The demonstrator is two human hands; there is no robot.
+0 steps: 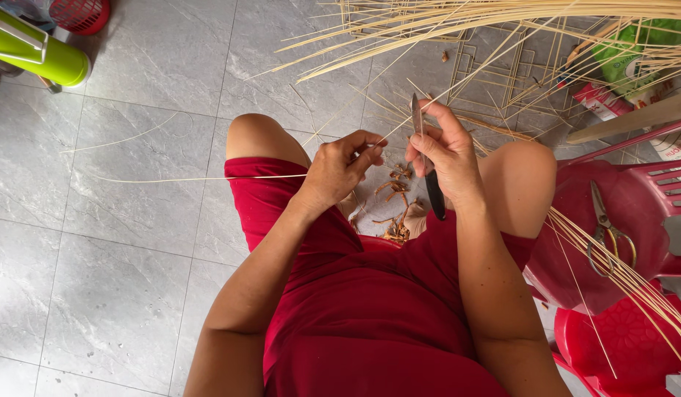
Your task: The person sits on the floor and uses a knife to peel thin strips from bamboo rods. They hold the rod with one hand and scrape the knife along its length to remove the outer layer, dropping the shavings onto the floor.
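Note:
My right hand (443, 158) grips a knife (426, 158) with a dark handle, its thin blade pointing up and away. My left hand (340, 165) pinches a thin pale bamboo strip (201, 178) that runs far out to the left over the floor. The strip meets the knife blade between my two hands. I sit in red shorts with both knees apart. Brown curled shavings (395, 209) lie on the floor between my knees.
A bundle of long pale strips (502, 18) fans across the top. A red plastic chair (619, 220) at right holds scissors (605, 231) and more strips. A green cylinder (35, 48) and a red basket (79, 13) sit top left on grey tiles.

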